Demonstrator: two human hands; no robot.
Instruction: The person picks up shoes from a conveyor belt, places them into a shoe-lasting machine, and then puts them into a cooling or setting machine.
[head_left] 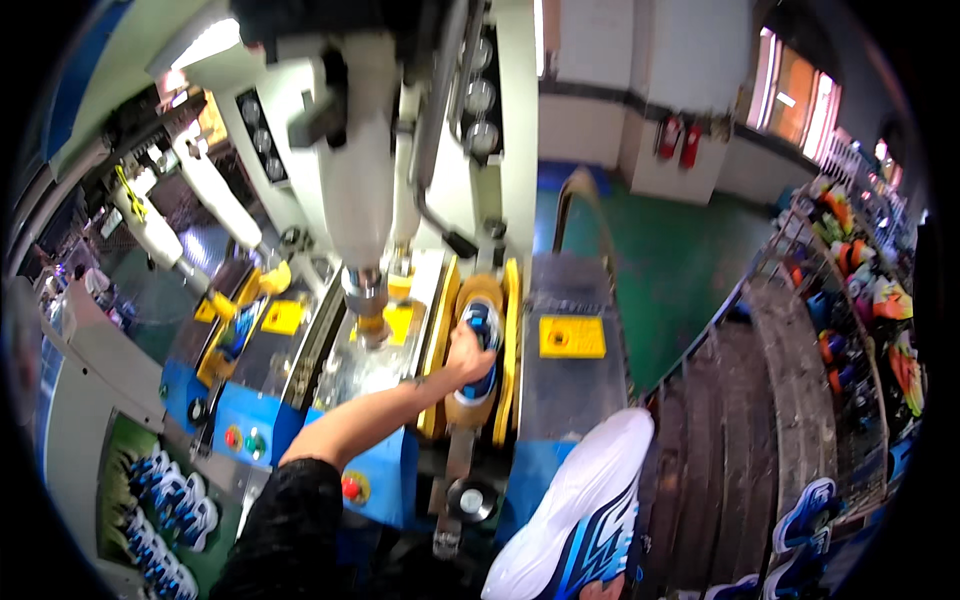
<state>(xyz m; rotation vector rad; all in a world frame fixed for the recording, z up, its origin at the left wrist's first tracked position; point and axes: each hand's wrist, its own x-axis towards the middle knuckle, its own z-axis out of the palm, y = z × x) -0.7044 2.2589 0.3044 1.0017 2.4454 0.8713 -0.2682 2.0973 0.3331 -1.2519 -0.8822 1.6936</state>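
White-soled shoe (575,500), one, nearest the camera, lower right of centre: raised at a slant, pale sole toward the viewer, side striped in blue, white and dark. Right hand (604,588), mostly cut off by the lower edge: fingers closed against the side of that shoe, the rest out of view. Left hand (468,358), bare, the arm in a black sleeve (285,525): fingers bent down over the blue shoe (480,384), gripping it at the middle; their tips are hidden. Blue shoe, one, with white parts: lying lengthwise on a tan base (478,290), between two upright yellow blocks (511,335). Press arm (355,185), white with a metal end, hanging to the left of the blue shoe. Metal plate (562,390), bearing a yellow label (572,337), right of the blocks. Red button (351,488) on a blue housing (390,478), below the left forearm. Slatted rack (795,390), at right, with bright-coloured shoes (852,256) beyond. Blue-and-white shoes (178,505), in rows, on a green shelf (118,450) at lower left. Fire extinguishers (690,146), two, red, by the far wall. Floor (690,270), green.
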